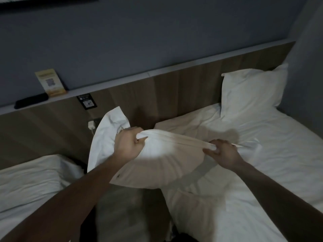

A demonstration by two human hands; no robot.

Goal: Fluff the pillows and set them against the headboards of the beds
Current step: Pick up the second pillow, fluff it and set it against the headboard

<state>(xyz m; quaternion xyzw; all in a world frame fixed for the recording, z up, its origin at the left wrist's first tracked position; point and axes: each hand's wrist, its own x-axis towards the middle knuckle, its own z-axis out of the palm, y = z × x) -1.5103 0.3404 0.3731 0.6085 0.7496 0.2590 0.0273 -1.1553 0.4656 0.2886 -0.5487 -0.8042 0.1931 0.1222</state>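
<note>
Held pillow (157,165): hanging in the gap between both beds, its top edge being gripped
Propped pillow (251,91): leaning on the headboard (174,91), well beyond the right hand
Left hand (128,143): bunching the top edge in a fist
Right hand (222,151): pinching the same edge

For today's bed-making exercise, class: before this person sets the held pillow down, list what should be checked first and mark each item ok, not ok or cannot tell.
1. Left hand grip on the held pillow: fabric bunched in the fist, ok.
2. Right hand grip on the same top edge: ok.
3. Pillow lifted off both beds: ok.
4. Fluffed enough: cannot tell.
5. Space at the headboard beside the standing pillow on the right bed: ok.
6. Charger plugged in near the pillow's far corner, clear of the swing: cannot tell.
</note>
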